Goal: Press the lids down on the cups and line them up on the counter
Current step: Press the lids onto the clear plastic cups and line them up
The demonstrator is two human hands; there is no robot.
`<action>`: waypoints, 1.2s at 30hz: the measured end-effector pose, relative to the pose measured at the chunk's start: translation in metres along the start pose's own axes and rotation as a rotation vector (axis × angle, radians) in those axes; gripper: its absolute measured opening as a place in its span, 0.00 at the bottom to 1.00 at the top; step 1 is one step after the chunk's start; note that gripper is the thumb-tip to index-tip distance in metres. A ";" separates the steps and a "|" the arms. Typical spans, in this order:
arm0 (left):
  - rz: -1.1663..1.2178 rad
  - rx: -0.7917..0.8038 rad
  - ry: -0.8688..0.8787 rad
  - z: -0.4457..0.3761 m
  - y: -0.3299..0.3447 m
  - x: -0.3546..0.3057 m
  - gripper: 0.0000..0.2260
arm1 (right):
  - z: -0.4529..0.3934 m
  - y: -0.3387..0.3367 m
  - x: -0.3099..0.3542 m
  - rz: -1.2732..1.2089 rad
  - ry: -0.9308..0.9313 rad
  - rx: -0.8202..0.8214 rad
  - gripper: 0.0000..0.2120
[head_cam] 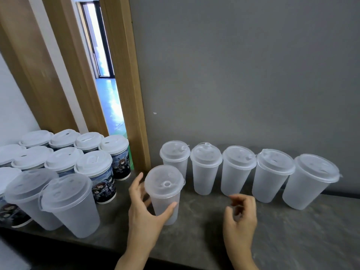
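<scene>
Grey wall [243, 75] fills 12–3 o'clock; dark tabletop [292, 236] runs under it. At 9 o'clock, cluster of printed paper cups [101, 180] w/ white lids, plus two frosted lidded cups [70, 203] in front. Row of five frosted lidded cups [239, 170] along the wall, 1–3 o'clock. Centre: frosted cup [165, 193] w/ lid [164, 182] on, just in front of row's left end. Left hand [144, 209] grips its side, thumb wrapped round. Right hand [240, 217] at 5 o'clock, apart from cups, fingers loosely curled, holding nothing.
</scene>
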State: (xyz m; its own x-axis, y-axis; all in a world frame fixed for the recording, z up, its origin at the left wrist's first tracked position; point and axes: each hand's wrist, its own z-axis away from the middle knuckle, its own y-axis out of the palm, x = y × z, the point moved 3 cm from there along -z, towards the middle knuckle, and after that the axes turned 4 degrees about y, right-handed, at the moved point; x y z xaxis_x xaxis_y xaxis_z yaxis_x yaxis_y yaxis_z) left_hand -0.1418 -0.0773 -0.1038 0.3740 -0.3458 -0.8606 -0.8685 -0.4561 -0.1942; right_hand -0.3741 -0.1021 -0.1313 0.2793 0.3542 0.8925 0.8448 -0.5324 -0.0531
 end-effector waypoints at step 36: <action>-0.107 0.486 -0.120 0.055 0.136 -0.016 0.32 | -0.101 -0.188 -0.075 0.141 0.417 -0.095 0.28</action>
State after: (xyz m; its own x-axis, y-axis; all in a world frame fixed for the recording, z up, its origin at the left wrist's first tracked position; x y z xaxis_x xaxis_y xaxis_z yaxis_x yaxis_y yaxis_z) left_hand -0.2835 -0.0888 -0.1423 0.4536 -0.2081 -0.8666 -0.8892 -0.0398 -0.4559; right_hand -0.5999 -0.1069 -0.1430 0.1641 -0.0565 0.9848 0.7605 -0.6287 -0.1627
